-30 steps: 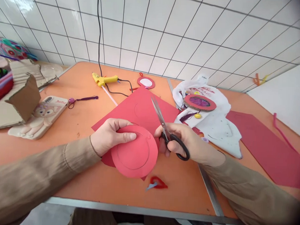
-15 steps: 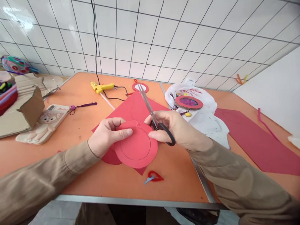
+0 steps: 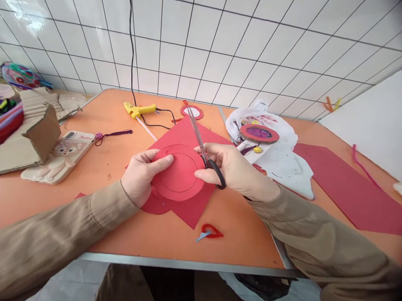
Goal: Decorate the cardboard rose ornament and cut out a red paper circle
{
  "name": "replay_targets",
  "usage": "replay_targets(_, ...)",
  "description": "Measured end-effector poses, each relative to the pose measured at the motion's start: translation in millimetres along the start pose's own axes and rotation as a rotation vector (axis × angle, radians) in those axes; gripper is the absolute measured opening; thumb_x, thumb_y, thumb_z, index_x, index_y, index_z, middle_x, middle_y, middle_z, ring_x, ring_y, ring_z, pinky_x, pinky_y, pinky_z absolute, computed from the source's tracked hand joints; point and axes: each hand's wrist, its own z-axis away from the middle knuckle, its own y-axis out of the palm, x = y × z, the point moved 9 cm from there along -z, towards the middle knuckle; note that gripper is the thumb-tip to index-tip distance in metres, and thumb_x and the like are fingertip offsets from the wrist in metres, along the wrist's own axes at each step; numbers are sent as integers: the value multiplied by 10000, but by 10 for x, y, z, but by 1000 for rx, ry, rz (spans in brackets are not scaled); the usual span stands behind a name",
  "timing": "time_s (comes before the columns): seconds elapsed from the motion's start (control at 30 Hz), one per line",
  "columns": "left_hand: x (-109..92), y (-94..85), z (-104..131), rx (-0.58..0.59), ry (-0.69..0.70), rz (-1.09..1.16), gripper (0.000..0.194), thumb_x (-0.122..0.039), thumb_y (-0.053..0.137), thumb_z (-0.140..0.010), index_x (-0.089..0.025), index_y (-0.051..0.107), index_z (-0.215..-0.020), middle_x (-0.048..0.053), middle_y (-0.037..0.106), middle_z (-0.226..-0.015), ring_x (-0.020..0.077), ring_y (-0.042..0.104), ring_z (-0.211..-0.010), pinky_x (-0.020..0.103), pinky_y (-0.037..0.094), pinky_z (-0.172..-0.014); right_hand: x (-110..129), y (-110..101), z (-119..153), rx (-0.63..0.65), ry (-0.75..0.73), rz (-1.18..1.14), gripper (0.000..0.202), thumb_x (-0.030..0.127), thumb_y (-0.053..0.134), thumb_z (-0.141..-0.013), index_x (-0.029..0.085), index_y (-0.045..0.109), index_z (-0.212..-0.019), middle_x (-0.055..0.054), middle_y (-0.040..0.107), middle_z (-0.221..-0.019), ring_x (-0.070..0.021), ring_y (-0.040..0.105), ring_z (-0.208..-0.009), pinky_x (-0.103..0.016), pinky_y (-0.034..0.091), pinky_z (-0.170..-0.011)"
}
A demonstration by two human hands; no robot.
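Observation:
A red paper disc (image 3: 178, 174) with a drawn inner circle is held up over the table. My left hand (image 3: 143, 172) pinches its left edge, thumb on top. My right hand (image 3: 233, 169) has the black-handled scissors (image 3: 197, 132), blades pointing up and away, and its thumb and fingertips also touch the disc's right edge. Beneath the disc lies a larger red sheet (image 3: 198, 203) with one corner toward me. Near the front of the table is a red fuzzy heart (image 3: 212, 231) with a light blue piece.
A yellow glue gun (image 3: 139, 109) and its cord lie at the back. Cardboard (image 3: 42, 134) and a phone (image 3: 62, 158) are left. A white bag (image 3: 288, 145) bearing a red oval frame (image 3: 259, 133), and a red sheet (image 3: 349, 183), are right.
The disc has turned and tilted flatter, shifting slightly up and left with both hands. The scissors remain in my right hand. The camera view has shifted slightly.

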Motion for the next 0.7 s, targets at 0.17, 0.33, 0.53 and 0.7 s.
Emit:
replay_targets(0.17,75,19,-12,87,-150,-136,260,-279,918,-529,-135,760,-676,49,747,-655,156,678,-574,226,557,-549,-47,33,-6,145,55,10,246,235,722,-687,183,614,-902,23,610,-722,-113,550,-608,-250,429,-553)
replay_targets(0.33,72,99,-12,265,-169,-345,242,-318,884,-604,-120,787,-706,73,755,-664,143,669,-564,196,544,-538,-51,145,20,325,54,51,179,219,705,-714,161,630,-866,13,620,-729,-110,561,-623,-232,430,-539)
replay_targets(0.53,19,-10,-21,55,-69,-150,215,-274,884,-597,-120,784,-708,80,758,-666,166,688,-599,234,574,-586,-153,7,-46,203,43,-8,397,288,780,-707,161,629,-1050,-2,658,-772,-135,617,-667,-226,470,-540)
replay_targets(0.7,37,-96,-37,-40,-96,-40,240,-230,897,-562,-99,779,-725,96,766,-703,182,696,-610,261,592,-598,-155,-79,-66,111,2,-35,278,239,753,-736,176,641,-983,33,621,-709,-96,575,-578,-210,450,-517)
